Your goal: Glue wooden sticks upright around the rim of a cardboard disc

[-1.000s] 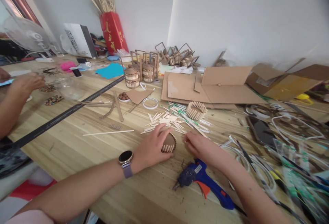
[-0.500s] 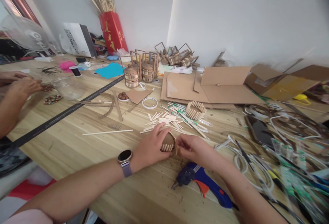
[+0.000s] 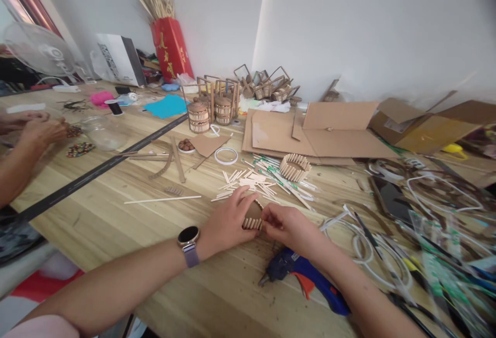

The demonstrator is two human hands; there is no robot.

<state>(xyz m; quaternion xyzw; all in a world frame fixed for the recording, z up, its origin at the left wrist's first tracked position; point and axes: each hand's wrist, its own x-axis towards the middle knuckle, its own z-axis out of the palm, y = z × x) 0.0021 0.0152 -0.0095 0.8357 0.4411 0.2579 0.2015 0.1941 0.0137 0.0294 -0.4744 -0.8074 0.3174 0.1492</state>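
Note:
A small round cardboard piece edged with short wooden sticks (image 3: 253,218) rests on the wooden table (image 3: 116,224). My left hand (image 3: 228,221), with a watch on the wrist, curls round its left side and holds it. Against its right edge my right hand (image 3: 289,226) has its fingers pinched together; whether they hold a stick is hidden. A heap of loose short sticks (image 3: 248,183) lies just beyond the hands. Below my right wrist, on its side, lies a blue glue gun (image 3: 306,278).
A finished stick ring (image 3: 295,166) and flat cardboard sheets (image 3: 310,134) lie further back. Small stick baskets (image 3: 211,108) stand near a red vase (image 3: 170,48). Wires and strips (image 3: 418,224) clutter the right. Another person's hands (image 3: 34,128) work at the far left beside a glass jar (image 3: 104,132).
My right hand has moved left from beside the stick pile to press against the right edge of the round piece. My left hand has stayed on it.

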